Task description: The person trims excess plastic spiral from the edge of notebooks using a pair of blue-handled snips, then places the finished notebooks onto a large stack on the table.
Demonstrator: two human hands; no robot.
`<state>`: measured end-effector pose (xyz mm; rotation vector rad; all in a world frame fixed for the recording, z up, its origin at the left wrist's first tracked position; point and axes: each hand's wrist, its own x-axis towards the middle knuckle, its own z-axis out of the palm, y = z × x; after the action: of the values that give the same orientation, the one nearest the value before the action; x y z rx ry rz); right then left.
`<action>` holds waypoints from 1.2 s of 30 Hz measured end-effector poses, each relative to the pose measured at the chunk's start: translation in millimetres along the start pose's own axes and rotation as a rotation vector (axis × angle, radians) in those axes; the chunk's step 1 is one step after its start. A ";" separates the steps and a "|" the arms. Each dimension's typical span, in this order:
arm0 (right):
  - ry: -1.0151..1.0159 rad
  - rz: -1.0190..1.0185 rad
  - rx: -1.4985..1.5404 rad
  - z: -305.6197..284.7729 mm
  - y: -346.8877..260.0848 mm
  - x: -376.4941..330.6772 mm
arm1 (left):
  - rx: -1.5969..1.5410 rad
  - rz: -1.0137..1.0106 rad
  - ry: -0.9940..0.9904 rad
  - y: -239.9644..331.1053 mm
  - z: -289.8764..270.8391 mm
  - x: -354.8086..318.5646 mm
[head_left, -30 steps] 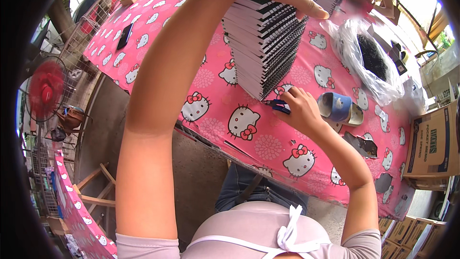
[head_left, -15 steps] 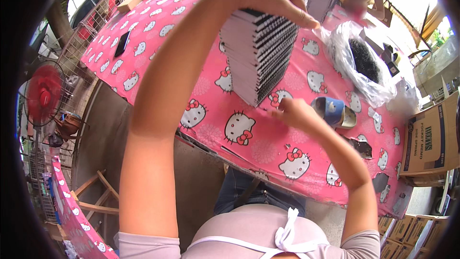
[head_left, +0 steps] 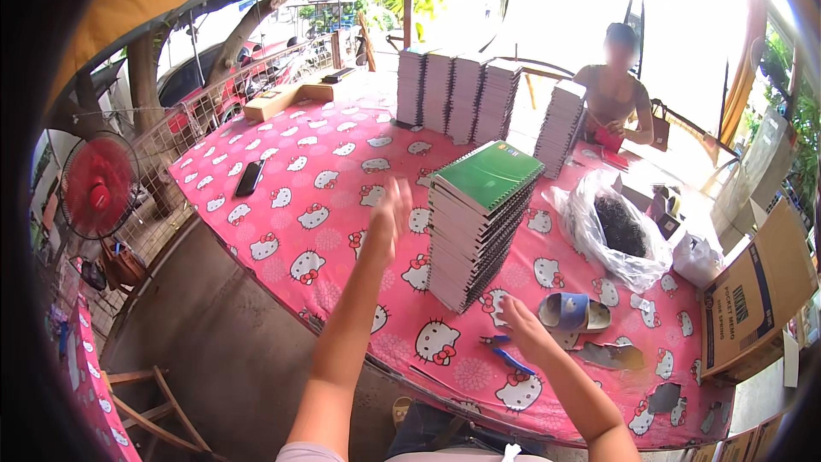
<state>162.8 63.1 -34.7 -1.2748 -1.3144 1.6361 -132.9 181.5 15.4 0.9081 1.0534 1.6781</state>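
A tall stack of spiral notebooks (head_left: 462, 248) with a green cover on top stands on the pink tablecloth in front of me. My left hand (head_left: 391, 218) is raised just left of the stack, fingers stretched out and holding nothing. On the right near its base is my right hand (head_left: 523, 325), also open with fingers extended, apart from the stack. Small blue-handled pliers (head_left: 515, 361) lie on the cloth beside my right hand. A blue slipper (head_left: 573, 311) rests a little farther right.
More notebook stacks (head_left: 466, 98) line the far side, with another stack (head_left: 560, 128) near a seated person (head_left: 617, 90). A plastic bag (head_left: 581, 235) holds black coils. A cardboard box (head_left: 753, 299) stands at right. A phone (head_left: 249, 178) lies left; a red fan (head_left: 99, 195) stands beyond the edge.
My left hand has come off the top of the stack and down to its left side. My right hand has opened, with pliers now visible beside it. The view has tilted up.
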 end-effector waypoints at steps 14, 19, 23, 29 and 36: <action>0.113 0.110 0.386 60.6 -22.1 40.6 | 0.267 -0.534 -0.480 -45.3 -9.4 -59.4; 0.047 0.138 0.195 19.1 -5.5 64.5 | 0.295 -0.503 -0.465 -51.4 9.2 -81.2; 0.021 0.084 0.089 14.0 -27.4 71.8 | 0.288 -0.532 -0.321 -95.7 4.7 -113.7; -0.104 0.042 0.085 -30.4 -23.6 118.7 | 0.141 -0.349 0.083 -127.8 84.3 -174.0; -0.183 -0.129 0.105 -26.7 -14.2 132.1 | -0.163 -0.375 0.375 -170.9 64.8 -175.1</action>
<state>148.2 195.9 -57.7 -0.9765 -1.3689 1.7377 31.7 66.2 -138.5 0.2693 1.2240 1.6140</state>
